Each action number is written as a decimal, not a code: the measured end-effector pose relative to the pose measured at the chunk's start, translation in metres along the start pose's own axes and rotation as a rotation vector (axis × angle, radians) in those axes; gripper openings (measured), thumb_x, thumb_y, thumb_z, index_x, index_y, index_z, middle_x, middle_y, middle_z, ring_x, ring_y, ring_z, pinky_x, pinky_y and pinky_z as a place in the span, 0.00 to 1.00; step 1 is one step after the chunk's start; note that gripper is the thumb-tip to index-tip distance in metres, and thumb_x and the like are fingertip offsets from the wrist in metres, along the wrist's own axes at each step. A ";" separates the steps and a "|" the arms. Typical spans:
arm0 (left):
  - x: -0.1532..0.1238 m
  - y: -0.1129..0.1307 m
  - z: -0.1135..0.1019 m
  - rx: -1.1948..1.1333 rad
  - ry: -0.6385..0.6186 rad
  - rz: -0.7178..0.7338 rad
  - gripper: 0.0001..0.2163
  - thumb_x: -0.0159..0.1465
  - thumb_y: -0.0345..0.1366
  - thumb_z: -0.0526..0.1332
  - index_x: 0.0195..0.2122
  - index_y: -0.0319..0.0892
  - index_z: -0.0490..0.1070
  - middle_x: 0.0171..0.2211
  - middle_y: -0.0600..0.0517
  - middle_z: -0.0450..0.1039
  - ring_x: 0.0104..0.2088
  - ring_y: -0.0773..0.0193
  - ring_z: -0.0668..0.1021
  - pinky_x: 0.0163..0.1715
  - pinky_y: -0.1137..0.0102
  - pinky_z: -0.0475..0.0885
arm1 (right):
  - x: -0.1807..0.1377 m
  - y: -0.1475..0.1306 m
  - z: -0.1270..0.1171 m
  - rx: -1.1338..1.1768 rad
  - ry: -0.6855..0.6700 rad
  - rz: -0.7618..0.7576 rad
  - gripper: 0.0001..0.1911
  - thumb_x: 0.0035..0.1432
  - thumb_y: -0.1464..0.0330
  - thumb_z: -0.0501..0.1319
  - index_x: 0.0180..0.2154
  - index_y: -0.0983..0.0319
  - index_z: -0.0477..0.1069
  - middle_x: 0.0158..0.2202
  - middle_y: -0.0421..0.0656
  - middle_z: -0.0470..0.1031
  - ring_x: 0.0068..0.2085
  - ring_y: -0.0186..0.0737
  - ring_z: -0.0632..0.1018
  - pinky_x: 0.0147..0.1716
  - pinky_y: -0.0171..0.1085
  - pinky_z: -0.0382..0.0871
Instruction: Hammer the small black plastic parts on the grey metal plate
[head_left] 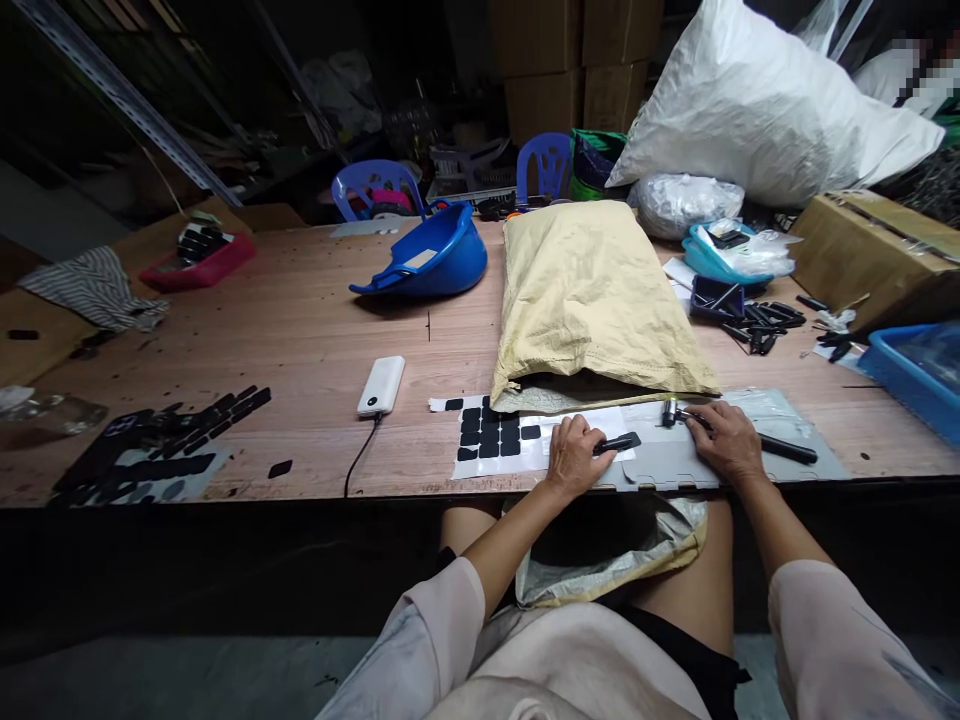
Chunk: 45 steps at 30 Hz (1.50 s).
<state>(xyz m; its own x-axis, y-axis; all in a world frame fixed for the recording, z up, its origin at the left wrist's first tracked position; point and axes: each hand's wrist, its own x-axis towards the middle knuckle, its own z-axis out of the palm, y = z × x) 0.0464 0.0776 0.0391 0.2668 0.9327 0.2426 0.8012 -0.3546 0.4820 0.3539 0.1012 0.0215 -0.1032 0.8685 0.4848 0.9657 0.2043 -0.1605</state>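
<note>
My left hand (574, 457) rests on the table's near edge, its fingers closed round a small flat black part (621, 442) that sticks out to the right. My right hand (726, 440) is closed on a long black tool (784, 449) with a metal tip (670, 412) pointing left toward that part. Both lie on white backing sheets (660, 462). Just left of my left hand is a sheet with several black adhesive pads (491, 432). A yellow woven sack (592, 300) lies just behind the hands.
A white power bank (381, 385) with a cable lies to the left. Black pads and strips (169, 440) cover the left table edge. A blue plastic bowl (435, 262), a red tray (199, 262), loose black parts (761, 320), a cardboard box (862, 250) and a blue bin (919, 375) stand around. An open sack (615, 560) sits on my lap.
</note>
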 end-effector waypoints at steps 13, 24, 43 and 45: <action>0.012 -0.007 0.008 -0.207 -0.116 -0.047 0.07 0.61 0.38 0.73 0.40 0.47 0.82 0.38 0.51 0.76 0.46 0.55 0.73 0.51 0.60 0.67 | -0.005 -0.017 -0.012 0.019 -0.016 -0.051 0.16 0.70 0.61 0.54 0.45 0.59 0.79 0.39 0.47 0.78 0.40 0.44 0.75 0.40 0.41 0.65; 0.014 -0.001 0.002 -0.253 -0.160 -0.123 0.08 0.59 0.39 0.74 0.39 0.49 0.82 0.40 0.53 0.78 0.48 0.56 0.74 0.53 0.60 0.66 | -0.022 -0.111 -0.039 0.215 0.005 -0.025 0.18 0.73 0.60 0.52 0.54 0.57 0.77 0.41 0.45 0.80 0.41 0.41 0.80 0.40 0.38 0.73; 0.015 0.002 0.000 -0.242 -0.194 -0.096 0.07 0.62 0.41 0.72 0.41 0.49 0.82 0.42 0.51 0.77 0.49 0.54 0.73 0.53 0.60 0.65 | -0.011 -0.124 -0.049 -0.001 -0.050 -0.057 0.18 0.72 0.60 0.52 0.52 0.55 0.78 0.40 0.44 0.80 0.34 0.37 0.77 0.28 0.36 0.61; 0.015 0.002 0.000 -0.243 -0.185 -0.090 0.07 0.62 0.40 0.72 0.40 0.49 0.82 0.42 0.51 0.77 0.49 0.54 0.73 0.54 0.59 0.65 | -0.007 -0.107 -0.047 -0.021 0.018 -0.024 0.18 0.71 0.61 0.53 0.52 0.56 0.78 0.42 0.45 0.80 0.36 0.39 0.77 0.29 0.37 0.62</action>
<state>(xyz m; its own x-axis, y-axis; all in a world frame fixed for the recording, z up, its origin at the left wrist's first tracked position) 0.0525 0.0911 0.0439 0.3113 0.9493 0.0428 0.6807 -0.2543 0.6870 0.2622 0.0523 0.0760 -0.1218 0.8550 0.5041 0.9679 0.2148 -0.1305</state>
